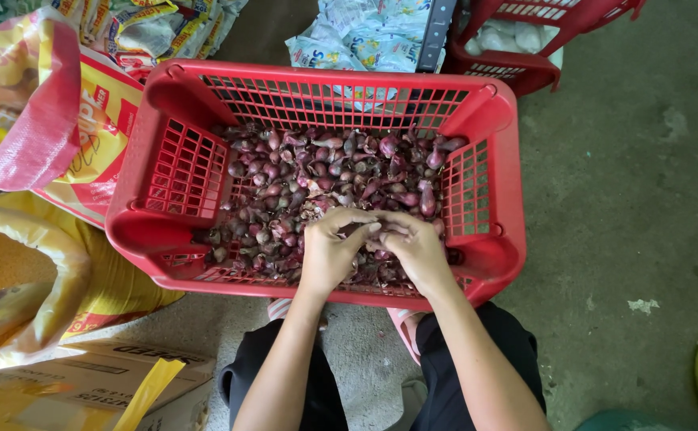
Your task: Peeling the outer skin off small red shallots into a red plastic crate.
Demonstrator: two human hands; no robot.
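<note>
Your left hand and right hand meet over the near edge of the red plastic crate, fingers curled in and fingertips touching. Both pinch one small shallot between them, though it is mostly hidden by your fingers, so I cannot tell how much of it is peeled. Holding it low over the crate means any loose skin lands among the rest. The crate sits on the concrete floor just past your knees, within easy reach. It holds a shallow layer of purple shallots mixed with dry papery skins (thickest toward the far wall). To your left, yellow and red woven sacks lean against the crate's left side. A second red crate stands beyond the far right corner.
</note>
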